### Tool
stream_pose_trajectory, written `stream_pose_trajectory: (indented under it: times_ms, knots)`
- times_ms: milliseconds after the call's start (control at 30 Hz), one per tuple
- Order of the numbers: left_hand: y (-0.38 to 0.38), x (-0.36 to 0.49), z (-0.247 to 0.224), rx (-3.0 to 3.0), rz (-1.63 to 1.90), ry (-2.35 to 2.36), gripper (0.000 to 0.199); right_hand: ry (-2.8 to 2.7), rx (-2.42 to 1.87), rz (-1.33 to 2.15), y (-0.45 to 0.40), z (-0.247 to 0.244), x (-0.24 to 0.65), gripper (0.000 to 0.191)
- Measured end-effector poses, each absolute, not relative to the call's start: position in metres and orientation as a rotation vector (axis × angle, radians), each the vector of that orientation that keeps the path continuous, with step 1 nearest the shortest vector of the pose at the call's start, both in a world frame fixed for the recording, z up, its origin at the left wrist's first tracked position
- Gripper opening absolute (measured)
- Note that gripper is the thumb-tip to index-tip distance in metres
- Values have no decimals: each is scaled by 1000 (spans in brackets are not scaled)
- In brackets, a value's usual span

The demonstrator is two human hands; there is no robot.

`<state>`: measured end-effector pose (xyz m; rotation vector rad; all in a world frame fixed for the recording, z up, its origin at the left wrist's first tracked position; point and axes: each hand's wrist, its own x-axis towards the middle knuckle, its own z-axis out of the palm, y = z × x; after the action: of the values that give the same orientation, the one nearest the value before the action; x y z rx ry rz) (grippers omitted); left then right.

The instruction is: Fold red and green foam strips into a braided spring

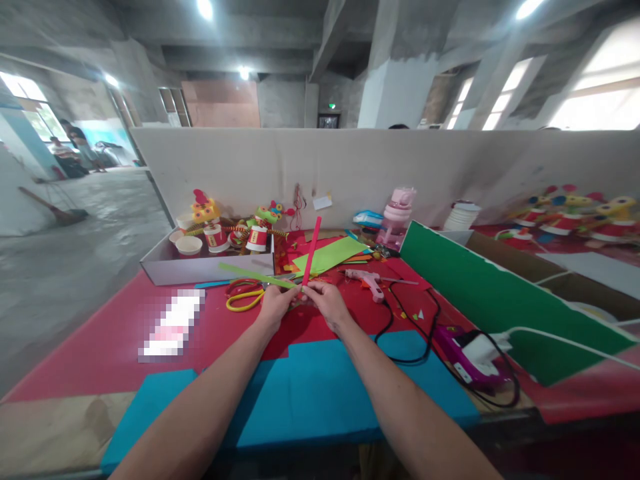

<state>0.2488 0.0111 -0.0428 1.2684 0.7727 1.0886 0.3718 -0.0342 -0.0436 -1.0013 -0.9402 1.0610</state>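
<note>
Just above the middle of the table, my two hands meet over two paper strips. My left hand (276, 305) pinches a green paper strip (250, 273), which points out to the left. Between the fingers of my right hand (327, 303) is a red paper strip (313, 250), standing up and away from me. The strips' near ends come together at my fingertips, partly hidden; whether they are joined I cannot tell. Beside my left hand lie scissors with yellow and red handles (245, 299). A pink glue gun (367, 283) rests to the right of my right hand.
A white box (210, 270) of paper-cup figures stands at the back left. Green paper sheets (333, 257) lie beyond my hands. At right are a green-sided box (480, 297), a purple power strip (473, 360) and loose black cable (434, 327). Blue sheets (300, 393) cover the near edge.
</note>
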Motion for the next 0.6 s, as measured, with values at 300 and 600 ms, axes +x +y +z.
stream_pose_trajectory:
  times_ms: [300,600]
  knots:
    - [10,249,-42,1280,1078,756,28,-918,-1014,1100,-35,-41,374,29]
    - [12,246,-40,1288,1127,799,35,-923,-1006,1056,-36,-39,374,32]
